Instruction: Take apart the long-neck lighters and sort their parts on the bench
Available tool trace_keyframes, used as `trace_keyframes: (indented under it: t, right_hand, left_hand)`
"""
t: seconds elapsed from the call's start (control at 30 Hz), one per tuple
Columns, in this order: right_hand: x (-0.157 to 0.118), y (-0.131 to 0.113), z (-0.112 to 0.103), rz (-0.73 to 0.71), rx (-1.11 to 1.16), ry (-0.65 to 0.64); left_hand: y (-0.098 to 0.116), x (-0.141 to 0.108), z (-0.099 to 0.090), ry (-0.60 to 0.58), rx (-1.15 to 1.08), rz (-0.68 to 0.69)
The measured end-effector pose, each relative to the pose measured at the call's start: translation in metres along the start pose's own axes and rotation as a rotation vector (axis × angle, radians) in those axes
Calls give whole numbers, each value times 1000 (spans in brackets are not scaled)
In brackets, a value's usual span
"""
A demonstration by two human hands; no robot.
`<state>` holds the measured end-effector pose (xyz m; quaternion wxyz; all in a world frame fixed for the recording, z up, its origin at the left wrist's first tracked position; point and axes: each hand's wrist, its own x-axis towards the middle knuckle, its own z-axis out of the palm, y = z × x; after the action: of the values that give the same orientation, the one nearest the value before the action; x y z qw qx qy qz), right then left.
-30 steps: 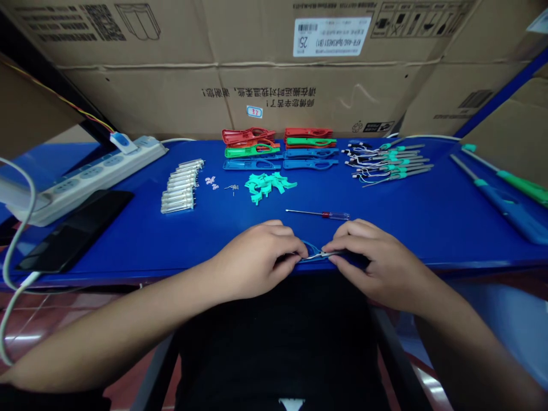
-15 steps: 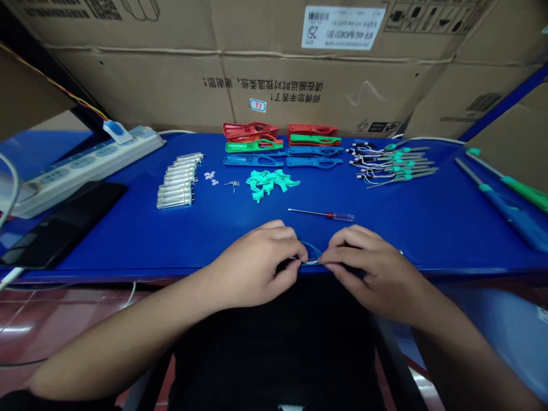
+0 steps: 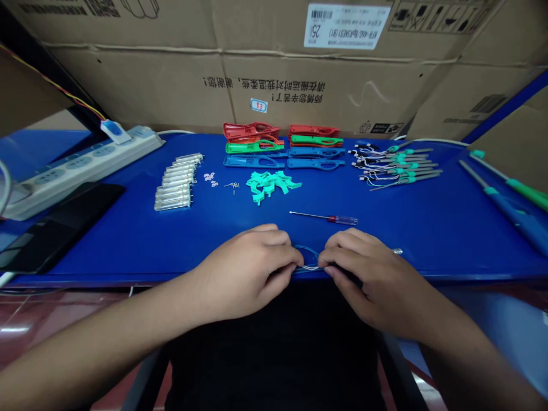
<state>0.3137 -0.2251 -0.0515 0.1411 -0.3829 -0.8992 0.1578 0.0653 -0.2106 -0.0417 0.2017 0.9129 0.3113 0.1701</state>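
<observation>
At the table's front edge, a blue lighter casing (image 3: 306, 248) lies between my hands, its looped handle showing. White wires (image 3: 310, 267) run along it from one set of fingertips to the other. My left hand (image 3: 261, 265) is closed, with thumb and forefinger pinching at the casing's left part. My right hand (image 3: 368, 268) is closed too, its fingertips pinching the wires at the right. A metal tip (image 3: 398, 251) pokes out past my right hand. Much of the casing is hidden under my fingers. A screwdriver (image 3: 342, 220) with a clear handle lies just beyond.
Behind are turquoise plastic pieces (image 3: 274, 182), tiny screws (image 3: 233, 184), clear cartridges (image 3: 173, 191) and coloured casing halves (image 3: 252, 146). Wired metal rods (image 3: 406, 165) and finished-looking lighters (image 3: 509, 200) lie right. A power strip (image 3: 81, 160) and phone (image 3: 64, 222) are left; a cardboard box (image 3: 171, 85) stands behind.
Both hands have shifted slightly while staying on the casing and wires. More of the metal tip now shows to the right of my right hand. The view has moved a little.
</observation>
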Motion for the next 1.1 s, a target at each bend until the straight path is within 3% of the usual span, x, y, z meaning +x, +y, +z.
trace_keyframes:
  t: [0.27,0.47,0.7,0.93,1.1]
  right_hand:
    - [1,-1,4,13,-46,33]
    - [2,0,4,4,-12,15]
    - [5,3,7,23,28,17]
    - [5,4,9,18,45,39]
    - [7,5,8,13,52,26]
  left_hand:
    - [8,1,-9,-10,9,-21]
    - [-5,4,-10,-86,-4,33]
    - [-9,2,-10,9,199,64]
    - [-15,-23,-18,72,75,1]
    - [-25,-23,-19,46,83,49]
